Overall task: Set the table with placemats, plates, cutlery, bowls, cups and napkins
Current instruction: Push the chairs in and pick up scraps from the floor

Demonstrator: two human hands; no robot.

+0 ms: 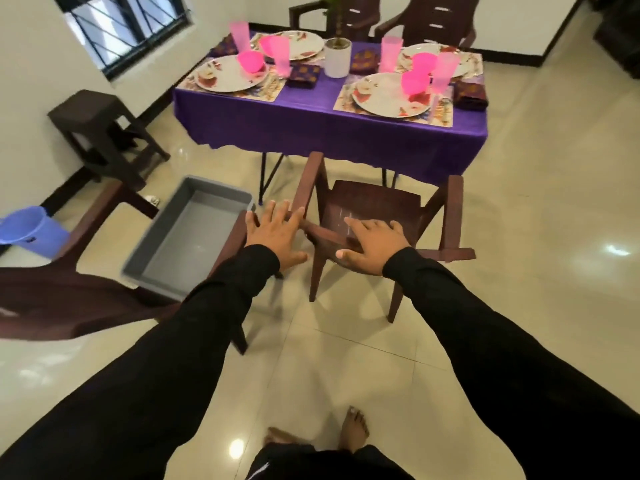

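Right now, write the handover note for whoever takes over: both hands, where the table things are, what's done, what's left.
Left hand: open, holding nothing, fingers spread in front of the chair.
Right hand: open, holding nothing, over the chair's seat.
Table: four places laid, each with a placemat, plate, pink bowl, pink cup and napkin. Cutlery is too blurred to confirm.
Grey bin on the other chair: nothing visible inside.
Done: laying appears complete.
Left: check the cutlery, probably push the chairs in.

- Room was bright, daylight coming through the barred dark-framed window (124,26).
- Glossy beige tiled floor (519,237) threw white glare patches.
- Wide-angle bend stretched the edges.
- Pink translucent plastic cups (280,56) looked soft, slightly smeared.
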